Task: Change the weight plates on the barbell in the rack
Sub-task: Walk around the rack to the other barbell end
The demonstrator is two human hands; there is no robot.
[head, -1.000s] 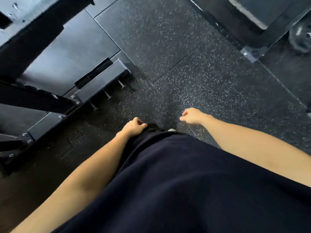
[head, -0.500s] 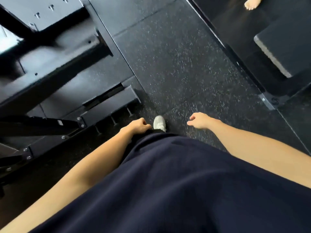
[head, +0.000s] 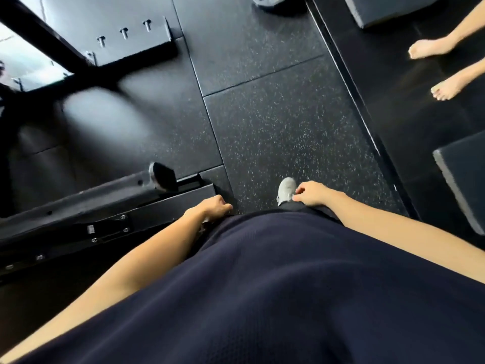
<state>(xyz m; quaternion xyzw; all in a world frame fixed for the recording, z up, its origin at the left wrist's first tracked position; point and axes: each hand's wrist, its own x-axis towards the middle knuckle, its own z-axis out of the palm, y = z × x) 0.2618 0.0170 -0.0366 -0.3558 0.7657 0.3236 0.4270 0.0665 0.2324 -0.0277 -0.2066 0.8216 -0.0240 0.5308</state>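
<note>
Seen from the head camera, which looks steeply down the front of a dark navy knit shirt (head: 275,290), both bare forearms hang past the waist over a black rubber gym floor flecked with white (head: 288,127). The left hand (head: 214,207) hangs with its fingers loosely curled and holds nothing; it sits just above the near end of a black steel rack base beam with bolt heads (head: 110,214), though whether it touches the beam cannot be told. The right hand (head: 312,193) is likewise loosely curled and empty, its fingertips close over the toe of a grey sports shoe (head: 286,189) that is planted on the flecked floor just beside the beam's end. On top of that beam, a short way along from the left hand, lies a dark stub with a pale rim (head: 161,177), too blurred to identify. Beyond the beam, a second black plate with three upright bolts (head: 126,32) lies on smooth dark matting. No barbell or weight plate can be made out clearly; a rounded dark shape at the top edge (head: 273,0) is cut off. Well to the right of the beam, past a raised black floor edge, two bare feet of another person (head: 425,48) stand near a dark padded block (head: 464,185).
</note>
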